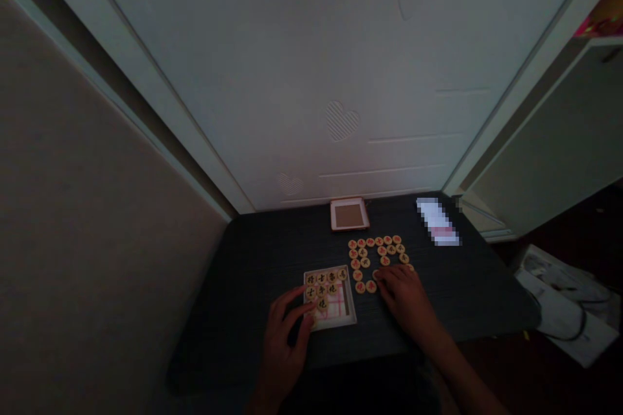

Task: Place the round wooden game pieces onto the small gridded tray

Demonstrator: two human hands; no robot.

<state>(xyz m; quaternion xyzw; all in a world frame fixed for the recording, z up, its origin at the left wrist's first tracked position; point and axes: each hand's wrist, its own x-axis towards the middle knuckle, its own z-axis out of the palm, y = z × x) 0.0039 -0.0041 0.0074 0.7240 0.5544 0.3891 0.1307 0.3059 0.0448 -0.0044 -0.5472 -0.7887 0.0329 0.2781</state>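
Observation:
My left hand (285,331) lies over the left edge of a shallow white box (351,311), its fingers spread apart. Rows of round wooden xiangqi pieces with dark characters sit in this box, and one piece (322,303) is just right of my index fingertip. Another lies partly hidden by my thumb. On the table to the right, my right hand (402,292) is closed, with its fingertips on a xiangqi piece (376,274). Around it lie several loose pieces with red or dark characters, such as a red one (360,287). My right fingers cover some of them.
A box lid or tray (349,200) with a brown inside stands at the back of the dark table (272,240). A pixelated, bright flat object (438,222) lies at the back right. A white panel (292,78) rises behind the table; a white bag-like item (574,311) is at the right.

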